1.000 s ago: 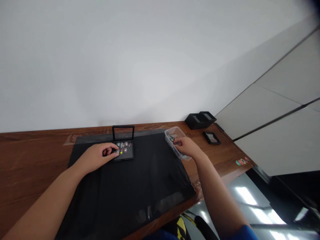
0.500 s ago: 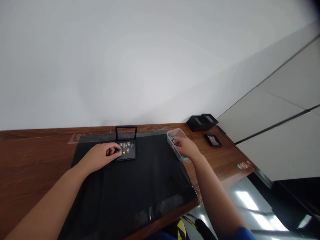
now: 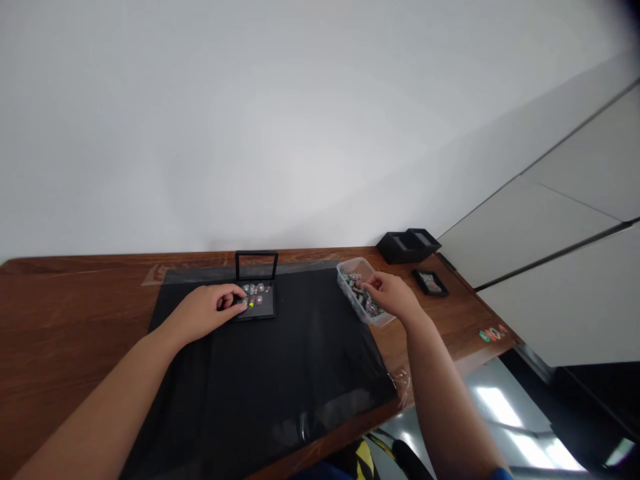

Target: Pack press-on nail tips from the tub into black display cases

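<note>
A small black display case (image 3: 267, 308) with its framed lid raised lies on the black mat. Several shiny, clear-looking trinkets (image 3: 259, 300), one of them yellow-green, are set in rows inside it. My left hand (image 3: 205, 312) grips the case at its left side, thumb and forefinger over the nearest trinkets, the other fingers curled. To the right, my right hand (image 3: 393, 293) is in a pinch above a clear plastic tub (image 3: 361, 317) full of similar small trinkets (image 3: 357, 287). What its fingertips hold is too small to make out.
The black mat (image 3: 285, 373) is taped onto the wooden table (image 3: 75, 320). At the back right stand a black stepped holder (image 3: 407, 247) and a flat black case (image 3: 431, 283) with trinkets. Round coloured stickers (image 3: 493, 333) mark the right edge. A white wall rises behind.
My right hand has lifted slightly and shifted right from deep in the tub, so more of the trinkets show. My left hand stays at the case. The view has shifted a little.
</note>
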The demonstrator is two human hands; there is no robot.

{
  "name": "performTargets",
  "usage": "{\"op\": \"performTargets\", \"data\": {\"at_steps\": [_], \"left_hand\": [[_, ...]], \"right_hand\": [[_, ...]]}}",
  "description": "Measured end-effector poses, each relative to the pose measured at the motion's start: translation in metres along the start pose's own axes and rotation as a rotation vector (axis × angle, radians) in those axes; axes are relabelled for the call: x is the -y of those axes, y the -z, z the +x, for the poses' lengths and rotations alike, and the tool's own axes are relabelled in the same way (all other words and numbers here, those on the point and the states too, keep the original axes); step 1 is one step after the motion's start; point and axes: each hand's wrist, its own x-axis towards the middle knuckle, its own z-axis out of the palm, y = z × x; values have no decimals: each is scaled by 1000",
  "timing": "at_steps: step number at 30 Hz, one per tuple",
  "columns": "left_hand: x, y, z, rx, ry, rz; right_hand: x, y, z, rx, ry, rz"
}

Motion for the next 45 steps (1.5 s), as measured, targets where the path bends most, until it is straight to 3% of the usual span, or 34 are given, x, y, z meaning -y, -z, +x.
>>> {"op": "performTargets", "data": {"at_steps": [6,16,22,27,39,45], "left_hand": [[2,-1,1,-6,3,12],[0,-1,1,-12,1,16],[0,-1,1,-14,-6,10],[-1,0,0,-19,-7,2],[-1,-2,2,-21,-16,7],[-3,0,1,-16,-12,6]], "right_hand": [[-12,7,-1,-49,-29,18],[15,-17,-6,112,-33,-40],[25,-8,-10,62,-107,-51],[18,-2,-9,33,-144,-37],[-3,5,-2,35,-34,66],[-5,11,-3,-110,0,222]]}}
